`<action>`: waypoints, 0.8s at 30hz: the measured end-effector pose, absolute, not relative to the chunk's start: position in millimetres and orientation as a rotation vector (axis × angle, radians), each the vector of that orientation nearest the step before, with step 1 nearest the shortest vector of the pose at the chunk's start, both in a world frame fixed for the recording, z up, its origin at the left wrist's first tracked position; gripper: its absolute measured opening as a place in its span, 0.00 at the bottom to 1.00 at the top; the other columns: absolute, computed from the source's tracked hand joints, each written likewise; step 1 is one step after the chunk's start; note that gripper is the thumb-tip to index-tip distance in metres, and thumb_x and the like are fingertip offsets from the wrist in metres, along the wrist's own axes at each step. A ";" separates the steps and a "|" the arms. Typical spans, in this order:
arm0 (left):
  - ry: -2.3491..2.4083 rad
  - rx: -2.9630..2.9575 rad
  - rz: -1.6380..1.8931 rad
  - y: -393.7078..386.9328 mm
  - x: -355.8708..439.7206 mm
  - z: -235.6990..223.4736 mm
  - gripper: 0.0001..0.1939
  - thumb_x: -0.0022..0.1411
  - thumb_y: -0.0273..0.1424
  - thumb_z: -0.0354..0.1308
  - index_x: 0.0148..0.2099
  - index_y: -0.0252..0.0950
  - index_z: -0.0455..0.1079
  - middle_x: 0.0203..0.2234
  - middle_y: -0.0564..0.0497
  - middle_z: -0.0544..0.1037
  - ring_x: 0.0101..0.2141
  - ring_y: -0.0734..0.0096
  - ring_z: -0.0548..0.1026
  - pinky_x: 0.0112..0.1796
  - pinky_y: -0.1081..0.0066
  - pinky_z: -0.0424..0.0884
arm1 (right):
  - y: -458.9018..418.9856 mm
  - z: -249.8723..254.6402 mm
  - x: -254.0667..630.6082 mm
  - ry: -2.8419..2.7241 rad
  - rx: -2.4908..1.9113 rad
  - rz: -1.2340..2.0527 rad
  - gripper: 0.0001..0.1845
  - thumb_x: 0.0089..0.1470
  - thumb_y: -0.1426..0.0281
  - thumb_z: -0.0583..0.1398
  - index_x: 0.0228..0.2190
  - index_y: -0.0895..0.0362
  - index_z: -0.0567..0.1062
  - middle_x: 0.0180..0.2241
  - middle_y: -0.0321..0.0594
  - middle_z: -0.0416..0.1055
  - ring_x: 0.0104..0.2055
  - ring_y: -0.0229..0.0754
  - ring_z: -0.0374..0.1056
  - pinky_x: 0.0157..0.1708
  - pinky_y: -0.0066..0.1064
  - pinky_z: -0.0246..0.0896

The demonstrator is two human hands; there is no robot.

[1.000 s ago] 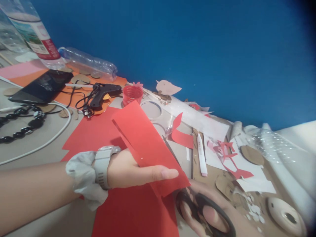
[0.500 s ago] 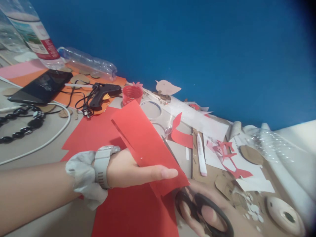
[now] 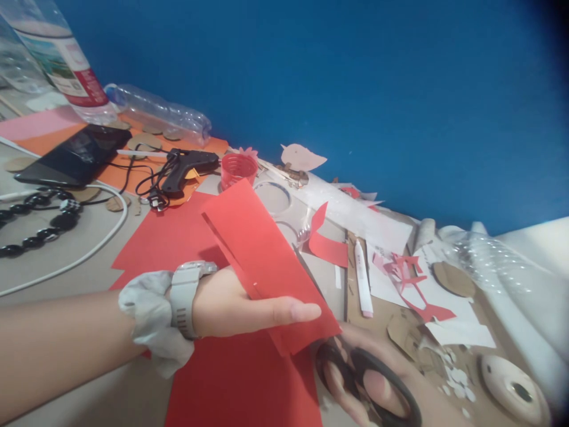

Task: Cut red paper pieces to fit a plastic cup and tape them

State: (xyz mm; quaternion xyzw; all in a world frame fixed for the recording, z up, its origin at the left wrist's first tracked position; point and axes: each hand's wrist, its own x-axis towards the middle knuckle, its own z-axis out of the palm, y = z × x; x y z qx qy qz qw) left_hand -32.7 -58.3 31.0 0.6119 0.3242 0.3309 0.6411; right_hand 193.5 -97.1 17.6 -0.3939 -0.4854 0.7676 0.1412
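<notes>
My left hand (image 3: 249, 308) holds a strip of red paper (image 3: 271, 249), with the thumb stretched over its face and the other fingers hidden behind. The strip looks doubled along its left edge. At the lower right, my right hand (image 3: 377, 379) has its fingers through the black handles of a pair of scissors (image 3: 386, 379). The blades run up behind the red strip and are mostly hidden; whether they are parted I cannot tell. Below the strip lies a larger red sheet (image 3: 240, 385), and another red sheet (image 3: 173, 237) lies behind my left wrist.
A glue gun (image 3: 186, 169), a phone (image 3: 75, 157) and bottles, one lying on its side (image 3: 160, 112), stand at the left. Beyond the strip are a red ring-shaped cup (image 3: 237, 170) and a tape roll (image 3: 272, 197). A marker (image 3: 363, 279), paper scraps and cardboard discs lie right.
Hardly anything differs. The red strip's upper end has shifted very slightly to the right; both hands keep their places.
</notes>
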 end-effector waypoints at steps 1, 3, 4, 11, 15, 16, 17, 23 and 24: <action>0.744 1.388 0.763 -58.7 -32.3 30.8 0.06 0.57 0.30 0.57 0.35 0.37 0.74 0.31 0.54 0.79 0.34 0.71 0.77 0.36 0.78 0.73 | -98.0 16.6 193.6 -1.386 -1.140 2.189 0.28 0.45 0.43 0.55 0.28 0.57 0.66 0.16 0.32 0.53 0.20 0.34 0.48 0.21 0.26 0.45; 0.740 1.380 0.777 -59.5 -31.8 30.2 0.06 0.57 0.30 0.57 0.35 0.37 0.75 0.31 0.54 0.79 0.33 0.71 0.77 0.36 0.78 0.73 | -98.4 14.3 194.4 -1.384 -1.129 2.172 0.28 0.45 0.43 0.55 0.28 0.57 0.67 0.17 0.32 0.54 0.20 0.34 0.48 0.21 0.26 0.46; 0.739 1.379 0.786 -59.7 -31.6 29.8 0.06 0.57 0.30 0.57 0.35 0.37 0.75 0.30 0.55 0.79 0.33 0.72 0.77 0.36 0.78 0.73 | -98.1 13.6 195.0 -1.400 -1.120 2.182 0.28 0.45 0.43 0.55 0.28 0.57 0.67 0.17 0.32 0.55 0.20 0.34 0.49 0.21 0.26 0.47; 0.729 1.415 0.791 -58.9 -31.9 28.1 0.06 0.57 0.32 0.57 0.35 0.36 0.74 0.30 0.54 0.79 0.33 0.71 0.77 0.36 0.77 0.73 | -105.4 18.9 195.3 -1.332 -1.205 2.114 0.25 0.46 0.46 0.56 0.29 0.55 0.68 0.18 0.33 0.56 0.19 0.33 0.46 0.19 0.27 0.45; 0.717 1.449 0.731 -56.8 -33.6 28.9 0.08 0.59 0.32 0.55 0.36 0.34 0.73 0.31 0.52 0.78 0.34 0.71 0.76 0.37 0.77 0.73 | -100.0 20.9 194.6 -1.374 -1.170 2.190 0.26 0.44 0.45 0.57 0.27 0.56 0.67 0.19 0.33 0.57 0.21 0.33 0.47 0.20 0.26 0.41; 0.713 1.458 0.722 -56.5 -34.1 29.0 0.08 0.59 0.32 0.55 0.36 0.34 0.73 0.31 0.52 0.78 0.34 0.71 0.76 0.37 0.77 0.73 | -96.5 21.4 194.4 -1.398 -1.152 2.235 0.27 0.44 0.44 0.58 0.27 0.57 0.66 0.19 0.33 0.57 0.21 0.33 0.48 0.21 0.26 0.41; 0.705 1.464 0.717 -56.4 -34.5 29.0 0.08 0.59 0.32 0.55 0.36 0.34 0.72 0.32 0.52 0.78 0.34 0.71 0.76 0.37 0.77 0.73 | -93.2 22.1 193.9 -1.415 -1.146 2.277 0.28 0.43 0.44 0.58 0.27 0.58 0.66 0.19 0.33 0.57 0.21 0.32 0.48 0.21 0.26 0.40; 0.663 1.455 0.712 -55.2 -36.0 28.5 0.08 0.60 0.33 0.55 0.38 0.35 0.72 0.34 0.52 0.79 0.37 0.72 0.76 0.38 0.78 0.72 | -93.4 28.7 187.4 -1.395 -1.178 2.270 0.29 0.41 0.43 0.58 0.26 0.57 0.65 0.17 0.32 0.55 0.21 0.34 0.48 0.23 0.28 0.42; 0.623 1.459 0.699 -54.4 -36.1 28.9 0.08 0.60 0.32 0.55 0.39 0.35 0.72 0.35 0.52 0.79 0.37 0.71 0.76 0.39 0.77 0.72 | -95.9 28.8 186.6 -1.379 -1.174 2.213 0.27 0.43 0.43 0.57 0.26 0.56 0.64 0.17 0.32 0.54 0.22 0.35 0.48 0.23 0.28 0.43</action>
